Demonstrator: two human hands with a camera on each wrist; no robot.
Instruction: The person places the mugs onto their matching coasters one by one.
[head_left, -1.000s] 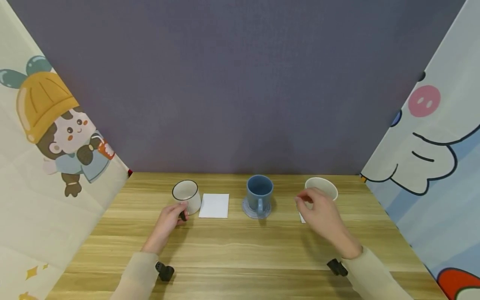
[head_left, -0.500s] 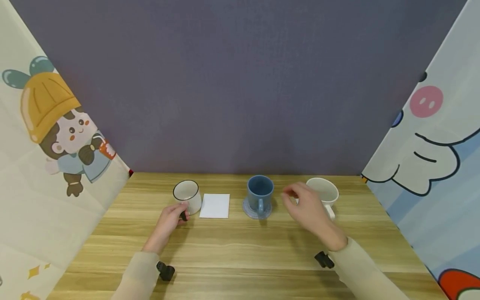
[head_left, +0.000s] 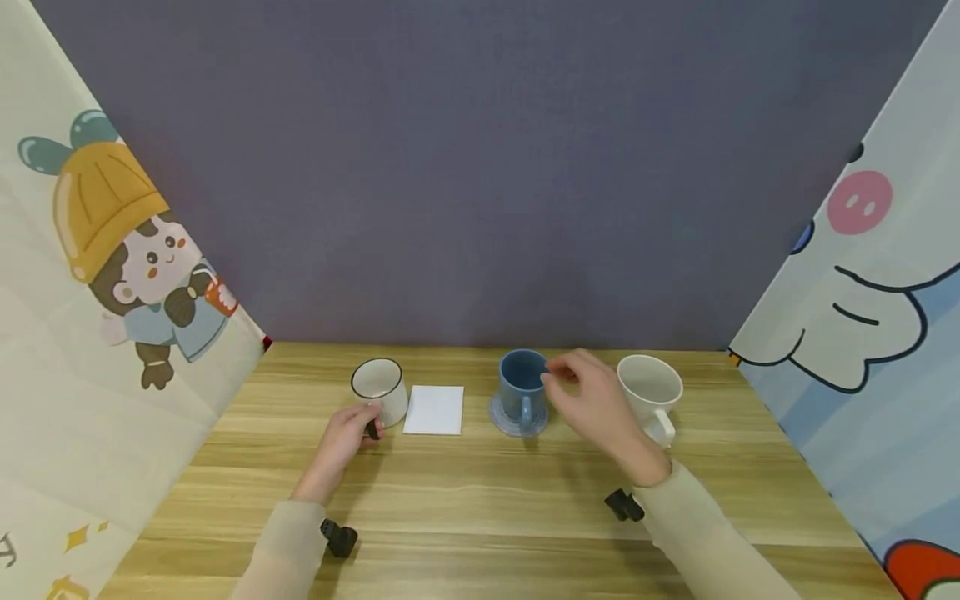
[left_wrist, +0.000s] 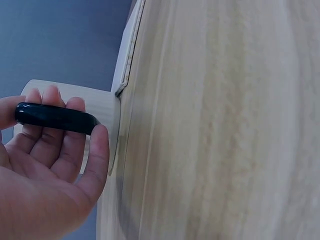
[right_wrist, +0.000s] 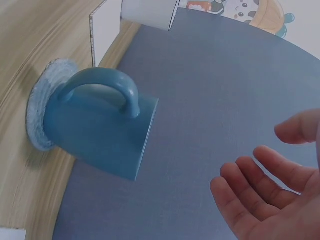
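My left hand (head_left: 349, 429) grips the black handle (left_wrist: 55, 118) of a white enamel-style mug (head_left: 381, 390) with a dark rim, which stands upright at the left of the table. My right hand (head_left: 596, 408) hovers at the right of a blue mug (head_left: 517, 392), its fingers loosely bent and holding nothing. The head view has its fingertips overlapping the mug's rim, while the right wrist view shows a gap between them. Underneath the blue mug (right_wrist: 100, 130) lies a round grey-blue coaster (right_wrist: 36, 117), and the mug's handle (right_wrist: 102, 77) faces the person.
A flat white square coaster (head_left: 434, 410) lies between the dark-rimmed mug and the blue mug. To the right stands a wider white cup (head_left: 651, 387), partly behind my right hand. A grey panel (head_left: 480, 183) rises along the back edge of the wooden table (head_left: 450, 508).
My right hand has moved left, from in front of the white cup to beside the blue mug, uncovering the cup's handle. The left hand keeps its grip on the dark-rimmed mug's handle.
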